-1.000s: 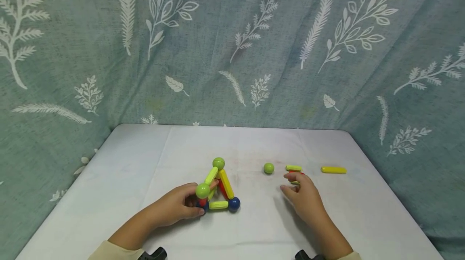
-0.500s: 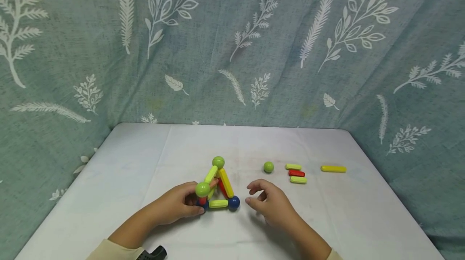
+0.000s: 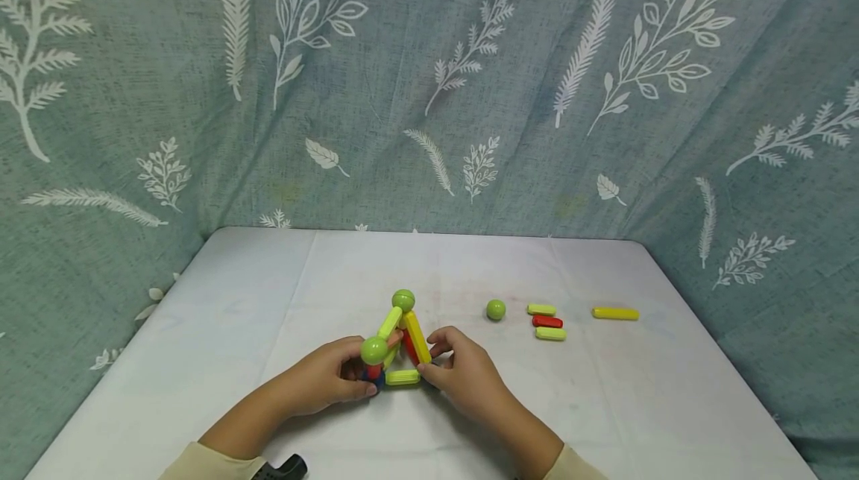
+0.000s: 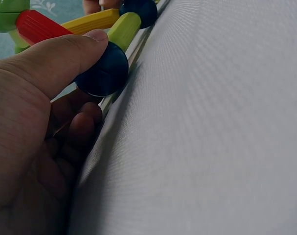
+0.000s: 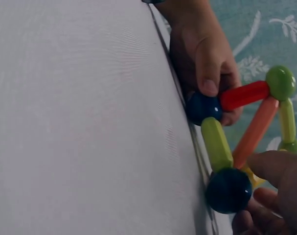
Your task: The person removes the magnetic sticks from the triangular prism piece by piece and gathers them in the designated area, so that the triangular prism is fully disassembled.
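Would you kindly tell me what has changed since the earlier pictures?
The right hand moved left, away from the loose rods, to a blue ball on the frame; whether it grips is unclear. The left hand still holds the frame; the loose rods and loose ball stayed put.

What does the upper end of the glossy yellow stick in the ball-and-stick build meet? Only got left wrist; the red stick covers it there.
Observer: Head view: the glossy yellow stick runs up to a glossy green ball, the one higher in frame.
Operator: Where's the rest of the right hand? I get fingertips only.
Observer: The right hand is at the right-hand corner of the build, by that stick's lower end.
Operator: Any spare pieces?
Observer: Five, right of the build: a loose green ball, two short yellow-green sticks, a short red stick and a spare yellow stick.
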`<state>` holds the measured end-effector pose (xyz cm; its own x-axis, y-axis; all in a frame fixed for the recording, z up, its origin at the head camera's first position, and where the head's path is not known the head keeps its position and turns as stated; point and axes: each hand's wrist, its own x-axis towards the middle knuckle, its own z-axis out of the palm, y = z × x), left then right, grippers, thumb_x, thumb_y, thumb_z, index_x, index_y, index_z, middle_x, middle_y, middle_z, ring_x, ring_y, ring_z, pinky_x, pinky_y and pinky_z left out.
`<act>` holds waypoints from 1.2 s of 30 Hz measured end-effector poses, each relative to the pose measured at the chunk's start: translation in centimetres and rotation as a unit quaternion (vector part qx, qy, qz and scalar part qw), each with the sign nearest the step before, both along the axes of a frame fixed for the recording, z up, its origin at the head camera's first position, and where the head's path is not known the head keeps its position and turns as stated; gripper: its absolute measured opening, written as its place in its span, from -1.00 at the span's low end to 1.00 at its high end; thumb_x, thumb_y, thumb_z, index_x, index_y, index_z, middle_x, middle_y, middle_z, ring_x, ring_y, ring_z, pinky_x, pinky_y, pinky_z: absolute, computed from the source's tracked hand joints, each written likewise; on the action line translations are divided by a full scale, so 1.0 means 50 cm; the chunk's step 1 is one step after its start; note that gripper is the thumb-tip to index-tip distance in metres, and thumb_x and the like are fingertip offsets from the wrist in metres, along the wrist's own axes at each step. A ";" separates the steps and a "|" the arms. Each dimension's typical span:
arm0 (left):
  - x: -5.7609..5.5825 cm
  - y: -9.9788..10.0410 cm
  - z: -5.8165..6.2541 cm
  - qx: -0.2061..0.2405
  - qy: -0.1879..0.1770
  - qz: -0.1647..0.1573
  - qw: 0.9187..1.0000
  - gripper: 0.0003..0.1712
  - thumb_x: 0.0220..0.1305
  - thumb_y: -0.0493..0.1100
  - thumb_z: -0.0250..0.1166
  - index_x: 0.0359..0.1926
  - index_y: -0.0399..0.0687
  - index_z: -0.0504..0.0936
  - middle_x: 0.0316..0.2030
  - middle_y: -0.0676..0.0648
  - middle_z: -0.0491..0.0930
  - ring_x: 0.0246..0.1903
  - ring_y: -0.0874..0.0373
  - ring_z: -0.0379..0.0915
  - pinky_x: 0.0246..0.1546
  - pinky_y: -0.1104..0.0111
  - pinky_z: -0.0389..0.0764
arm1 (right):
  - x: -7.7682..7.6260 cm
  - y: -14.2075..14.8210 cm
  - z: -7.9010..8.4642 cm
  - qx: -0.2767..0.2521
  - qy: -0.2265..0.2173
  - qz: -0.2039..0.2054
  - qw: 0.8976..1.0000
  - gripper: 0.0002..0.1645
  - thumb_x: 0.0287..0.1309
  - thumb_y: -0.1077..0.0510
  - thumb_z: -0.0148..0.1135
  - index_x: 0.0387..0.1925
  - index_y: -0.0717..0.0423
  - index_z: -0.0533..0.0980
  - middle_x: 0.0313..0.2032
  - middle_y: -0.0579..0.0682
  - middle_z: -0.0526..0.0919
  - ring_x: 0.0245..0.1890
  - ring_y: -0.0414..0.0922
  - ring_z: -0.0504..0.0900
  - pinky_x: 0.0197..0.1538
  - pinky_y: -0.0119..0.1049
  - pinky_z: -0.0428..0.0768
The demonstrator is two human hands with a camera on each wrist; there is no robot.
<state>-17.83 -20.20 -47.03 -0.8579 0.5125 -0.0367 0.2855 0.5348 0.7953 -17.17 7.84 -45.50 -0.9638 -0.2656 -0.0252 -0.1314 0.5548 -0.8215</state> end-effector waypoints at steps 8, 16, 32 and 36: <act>-0.001 0.000 -0.002 0.001 0.002 -0.003 1.000 -0.63 0.20 0.06 0.58 -0.04 0.29 0.62 -0.24 0.07 0.55 -0.27 0.16 0.48 -0.27 0.34 0.57 | 0.008 -0.009 -0.005 0.023 0.042 -0.012 0.999 -0.65 0.24 0.06 0.51 0.00 -0.19 0.57 -0.22 -0.26 0.69 -0.47 -0.25 0.54 -0.43 -0.37 0.52; 0.000 0.001 -0.002 0.001 -0.004 -0.004 1.000 -0.62 0.20 0.06 0.58 -0.04 0.29 0.61 -0.24 0.06 0.55 -0.27 0.15 0.48 -0.28 0.34 0.58 | 0.010 -0.012 -0.008 0.009 0.045 -0.022 0.999 -0.70 0.29 0.15 0.43 0.04 -0.12 0.64 -0.28 -0.24 0.70 -0.43 -0.27 0.57 -0.41 -0.40 0.58; -0.001 0.000 -0.002 0.003 -0.005 -0.002 1.000 -0.35 0.20 0.07 0.57 0.30 0.39 0.58 -0.18 0.10 0.58 -0.22 0.17 0.47 -0.21 0.35 0.56 | 0.004 0.004 -0.015 -0.103 0.044 -0.119 0.987 -0.69 0.33 0.16 0.35 0.05 -0.20 0.66 -0.11 -0.15 0.68 -0.21 -0.14 0.60 -0.31 -0.39 0.62; 0.000 0.001 -0.002 0.001 -0.006 0.000 1.000 -0.58 0.20 0.07 0.58 0.03 0.31 0.63 -0.20 0.08 0.57 -0.24 0.15 0.48 -0.24 0.34 0.57 | 0.004 0.007 -0.016 -0.126 0.030 -0.127 0.983 -0.75 0.34 0.15 0.35 0.00 -0.20 0.67 -0.14 -0.17 0.71 -0.22 -0.11 0.58 -0.30 -0.39 0.58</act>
<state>-17.86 -20.14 -47.11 -0.8577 0.5121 -0.0452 0.2761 0.5329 0.7999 -16.99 8.17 -46.30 -0.9976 -0.0060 0.0690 -0.0666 0.3554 -0.9323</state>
